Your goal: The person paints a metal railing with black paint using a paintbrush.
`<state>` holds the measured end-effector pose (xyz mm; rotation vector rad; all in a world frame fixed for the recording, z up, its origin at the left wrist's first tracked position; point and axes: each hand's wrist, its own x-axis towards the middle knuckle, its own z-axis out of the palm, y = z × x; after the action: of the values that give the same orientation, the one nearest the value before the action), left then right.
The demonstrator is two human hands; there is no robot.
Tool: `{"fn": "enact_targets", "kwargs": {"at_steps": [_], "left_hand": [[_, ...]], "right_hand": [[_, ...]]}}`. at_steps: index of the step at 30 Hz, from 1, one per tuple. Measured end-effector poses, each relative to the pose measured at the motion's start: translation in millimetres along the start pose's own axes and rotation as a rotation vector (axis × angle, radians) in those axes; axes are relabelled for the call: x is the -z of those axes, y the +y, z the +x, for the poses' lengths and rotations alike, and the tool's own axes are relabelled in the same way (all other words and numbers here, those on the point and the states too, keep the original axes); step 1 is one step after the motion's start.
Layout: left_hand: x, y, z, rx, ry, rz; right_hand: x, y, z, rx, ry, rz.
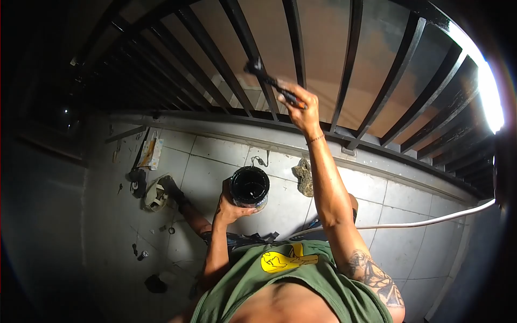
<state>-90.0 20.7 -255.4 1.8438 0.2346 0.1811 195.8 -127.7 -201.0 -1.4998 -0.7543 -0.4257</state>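
Head view: A brush [276, 85] is gripped by the right hand [301, 109] at a dark railing [295, 43], contact blurred; a paint can [260, 205] is clasped by the left hand [229, 210] over the tiled floor [215, 153], where splatter could be caused by hasty strokes or tilting.

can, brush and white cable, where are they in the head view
Can [262, 203]: head view, on its outer wall below the rim.
Brush [272, 81]: head view, on the handle near its dark head.
White cable [414, 224]: head view, along its bare stretch over the floor tiles [399, 247].
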Motion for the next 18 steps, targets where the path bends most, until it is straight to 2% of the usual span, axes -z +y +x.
{"fn": "enact_targets", "kwargs": {"at_steps": [2,4,6,8,12,14,16,18], "left_hand": [[0,1,0,-0.002,-0.002,-0.021],[2,-4,1,-0.028,0.004,0.075],[0,-3,2,-0.021,0.001,0.064],[1,-2,1,-0.012,-0.001,0.054],[1,0,1,-0.020,0.007,0.057],[4,-2,0,-0.021,0.020,0.056],[7,-8,-2,-0.039,0.028,0.116],[6,-3,0,-0.004,0.015,0.057]], "right_hand": [[13,2,-21,-0.326,-0.157,-0.090],[14,21,-33,-0.216,-0.137,-0.122],[18,15,-11,0.041,-0.210,-0.215],[13,-5,21,0.051,-0.212,-0.280],[12,-40,81,0.265,-0.078,-0.414],[20,-64,98,0.265,0.069,-0.236],[33,-82,102,0.281,0.136,-0.308],[29,-67,102,0.243,0.054,-0.383]]}}
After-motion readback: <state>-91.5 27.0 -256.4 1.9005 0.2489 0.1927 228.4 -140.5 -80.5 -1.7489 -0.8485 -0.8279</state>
